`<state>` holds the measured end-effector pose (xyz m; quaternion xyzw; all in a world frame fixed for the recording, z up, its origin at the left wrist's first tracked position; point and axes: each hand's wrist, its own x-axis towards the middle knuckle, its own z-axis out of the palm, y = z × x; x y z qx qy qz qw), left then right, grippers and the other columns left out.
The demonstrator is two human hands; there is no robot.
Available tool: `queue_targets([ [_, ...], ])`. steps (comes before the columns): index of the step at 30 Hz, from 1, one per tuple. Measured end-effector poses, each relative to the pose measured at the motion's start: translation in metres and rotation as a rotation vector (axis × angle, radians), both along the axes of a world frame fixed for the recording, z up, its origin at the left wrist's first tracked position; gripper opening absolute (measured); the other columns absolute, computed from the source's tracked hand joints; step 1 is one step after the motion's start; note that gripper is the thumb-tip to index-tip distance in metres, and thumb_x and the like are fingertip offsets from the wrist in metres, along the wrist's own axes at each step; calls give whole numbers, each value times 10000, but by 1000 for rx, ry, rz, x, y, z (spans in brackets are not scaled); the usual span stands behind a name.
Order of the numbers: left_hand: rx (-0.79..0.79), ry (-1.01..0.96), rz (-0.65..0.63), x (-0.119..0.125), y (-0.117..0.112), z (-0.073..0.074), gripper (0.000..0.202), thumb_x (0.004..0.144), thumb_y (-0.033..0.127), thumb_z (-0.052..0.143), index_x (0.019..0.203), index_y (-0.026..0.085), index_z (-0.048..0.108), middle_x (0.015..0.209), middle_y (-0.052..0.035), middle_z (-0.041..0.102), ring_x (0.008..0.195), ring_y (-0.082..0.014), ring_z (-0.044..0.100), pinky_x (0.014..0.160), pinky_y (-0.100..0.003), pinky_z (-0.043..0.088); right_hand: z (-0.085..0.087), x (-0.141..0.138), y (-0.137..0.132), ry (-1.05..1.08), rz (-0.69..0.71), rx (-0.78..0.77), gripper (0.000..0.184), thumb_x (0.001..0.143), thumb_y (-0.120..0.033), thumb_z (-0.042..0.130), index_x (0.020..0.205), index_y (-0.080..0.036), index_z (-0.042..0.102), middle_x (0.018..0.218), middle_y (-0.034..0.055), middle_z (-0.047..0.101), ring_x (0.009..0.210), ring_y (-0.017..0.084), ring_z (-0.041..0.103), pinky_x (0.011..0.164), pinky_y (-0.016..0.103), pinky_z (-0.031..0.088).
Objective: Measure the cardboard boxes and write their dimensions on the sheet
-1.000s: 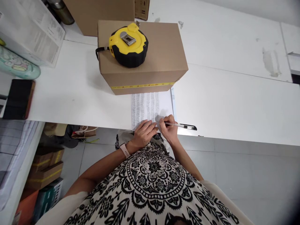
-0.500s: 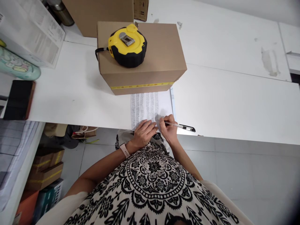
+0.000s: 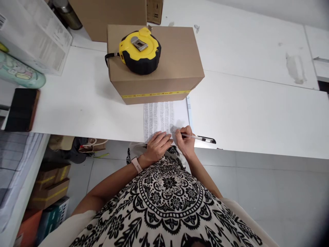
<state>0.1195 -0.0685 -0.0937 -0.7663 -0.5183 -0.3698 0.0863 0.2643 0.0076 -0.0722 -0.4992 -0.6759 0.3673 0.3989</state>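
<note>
My right hand is closed around a pen, its tip on or just above a sheet of paper. Several columns of small dark handwriting cover much of the sheet. Fingers stretched out, my left hand lies flat over the paper's near edge. Past the sheet stands a brown cardboard box with a yellow tape strip along its front; it hides the paper's far end. On top of the box rests a yellow and black tape measure with a metal clip and wrist strap.
A dark phone and a mint-green patterned case lie at the table's left, beside a white printed package. Behind them are a metal flask and a larger carton. Small boxes are stacked below, left.
The pen has shifted slightly, its capped end a little farther right. My left hand stays in place, and the box and tape measure look the same.
</note>
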Motion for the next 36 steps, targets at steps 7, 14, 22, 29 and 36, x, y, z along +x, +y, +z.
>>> queue_targets([
  [7, 1, 7, 6, 0, -1, -2, 170, 997, 264, 604, 1056, 177, 736, 1140, -62, 783, 1110, -251, 710, 1060, -436, 523, 1, 0, 0, -5, 12, 9, 302, 918, -271, 601, 729, -250, 366, 540, -100, 389, 474, 90, 364, 499, 255, 315],
  [14, -81, -3, -20, -2, -3, -6, 204, 1007, 292, 588, 1125, 210, 733, 1178, -64, 772, 1185, -235, 679, 1098, -440, 498, 2, 0, 0, 7, -14, -9, 276, 915, -275, 591, 736, -248, 383, 557, -91, 406, 489, 93, 376, 513, 260, 331],
  [22, -86, 15, -10, -1, -3, -5, 205, 1016, 297, 573, 1085, 213, 746, 1163, -58, 777, 1158, -241, 696, 1083, -451, 515, 1, 0, 0, 9, -11, -25, 296, 917, -275, 592, 727, -252, 366, 557, -88, 387, 497, 99, 369, 523, 272, 324],
  [29, -43, 4, -20, -2, -2, -3, 181, 993, 275, 616, 1092, 182, 736, 1167, -77, 774, 1149, -258, 698, 1075, -451, 518, 3, 0, 0, 3, -8, -13, 294, 917, -259, 586, 736, -252, 355, 557, -96, 392, 493, 94, 365, 526, 266, 322],
  [36, -78, 9, -15, -2, -2, -3, 189, 1006, 284, 592, 1094, 205, 739, 1175, -58, 774, 1159, -244, 695, 1077, -447, 522, 0, -1, -1, 16, -34, -22, 300, 923, -298, 605, 734, -248, 377, 563, -92, 387, 497, 95, 359, 529, 264, 324],
])
